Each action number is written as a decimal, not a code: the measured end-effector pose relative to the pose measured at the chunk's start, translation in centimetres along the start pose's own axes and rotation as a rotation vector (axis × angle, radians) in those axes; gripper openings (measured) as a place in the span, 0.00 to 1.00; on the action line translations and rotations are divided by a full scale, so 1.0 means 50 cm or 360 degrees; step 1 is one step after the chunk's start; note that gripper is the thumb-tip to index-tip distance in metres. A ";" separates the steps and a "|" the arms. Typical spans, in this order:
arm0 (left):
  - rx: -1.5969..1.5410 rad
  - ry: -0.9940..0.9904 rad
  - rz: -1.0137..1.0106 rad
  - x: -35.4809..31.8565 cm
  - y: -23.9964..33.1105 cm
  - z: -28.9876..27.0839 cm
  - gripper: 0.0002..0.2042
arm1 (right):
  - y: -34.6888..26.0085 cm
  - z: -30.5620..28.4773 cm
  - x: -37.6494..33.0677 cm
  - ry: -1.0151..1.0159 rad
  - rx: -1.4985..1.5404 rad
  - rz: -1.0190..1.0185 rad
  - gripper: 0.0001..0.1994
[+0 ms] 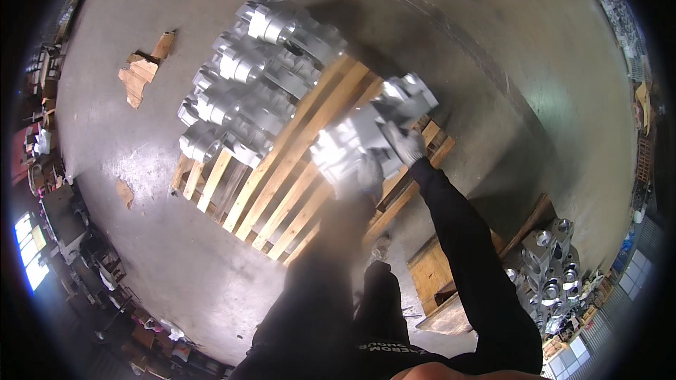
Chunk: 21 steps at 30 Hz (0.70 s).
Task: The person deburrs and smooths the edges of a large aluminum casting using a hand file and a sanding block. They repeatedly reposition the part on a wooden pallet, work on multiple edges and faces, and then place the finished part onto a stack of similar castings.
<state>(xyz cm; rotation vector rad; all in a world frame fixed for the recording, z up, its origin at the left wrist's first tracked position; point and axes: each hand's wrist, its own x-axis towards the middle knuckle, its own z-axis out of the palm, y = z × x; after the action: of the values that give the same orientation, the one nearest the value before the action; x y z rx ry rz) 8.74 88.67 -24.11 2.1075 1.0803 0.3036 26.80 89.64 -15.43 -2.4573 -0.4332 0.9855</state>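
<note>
A large silver metal casting (345, 142), blurred by motion, is over the right side of a wooden pallet (282, 200). My left hand (370, 174), in a pale glove and smeared, is at the casting's near side. The gloved right hand (407, 146) grips its right side, with fingers closed against the metal. Similar castings (243, 63) stand in a row along the pallet's left part. Bare slats show between that row and the casting in my hands.
Torn cardboard pieces (137, 79) lie on the concrete floor (169, 183) to the left. At the lower right, beside a wooden crate or pallet (429, 278), stand more metal castings (553, 274). Cluttered shelving and boxes line the left and right rims.
</note>
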 end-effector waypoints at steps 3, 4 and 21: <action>-0.0342 -0.0011 -0.0104 0.096 -0.043 -0.069 0.19 | -0.106 0.076 0.067 -0.0091 0.0455 -0.0643 0.35; -0.0407 -0.0154 -0.0244 0.127 -0.061 -0.085 0.18 | -0.133 0.101 0.091 -0.0002 0.0410 -0.0959 0.35; -0.0181 -0.0143 -0.0322 0.197 -0.185 -0.063 0.17 | -0.227 0.224 0.184 -0.0341 0.0869 -0.0861 0.30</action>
<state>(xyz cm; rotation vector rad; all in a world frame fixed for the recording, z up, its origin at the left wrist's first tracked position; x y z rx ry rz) 7.65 101.40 -29.54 1.8767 1.1834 0.1667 23.90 106.61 -21.91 -1.6340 -0.7382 0.9683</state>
